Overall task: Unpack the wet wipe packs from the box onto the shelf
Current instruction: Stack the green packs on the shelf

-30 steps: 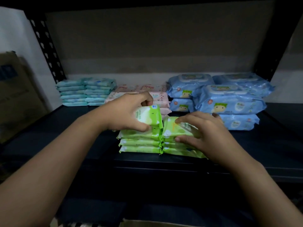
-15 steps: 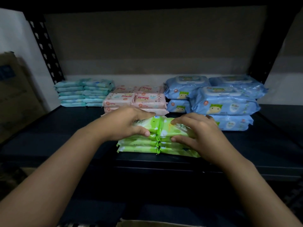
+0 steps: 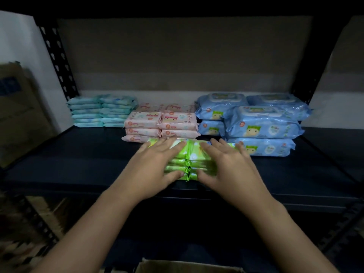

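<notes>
Two stacks of green wet wipe packs sit side by side near the front edge of the dark shelf, their crimped ends meeting in the middle; the left hand lies flat over the left stack with fingers straight and spread, thumb along the front of the lower packs; the right hand lies the same way over the right stack, fingers straight and splayed, thumb at the front; neither hand curls round a pack. Just behind the green stacks stand pink packs; to their left, well back, teal packs in two neat piles; to the right, large blue packs piled up, the lowest just beside the right hand's fingers. At the bottom edge shows the rim of a cardboard box; a blurred carton stands at the far left.
</notes>
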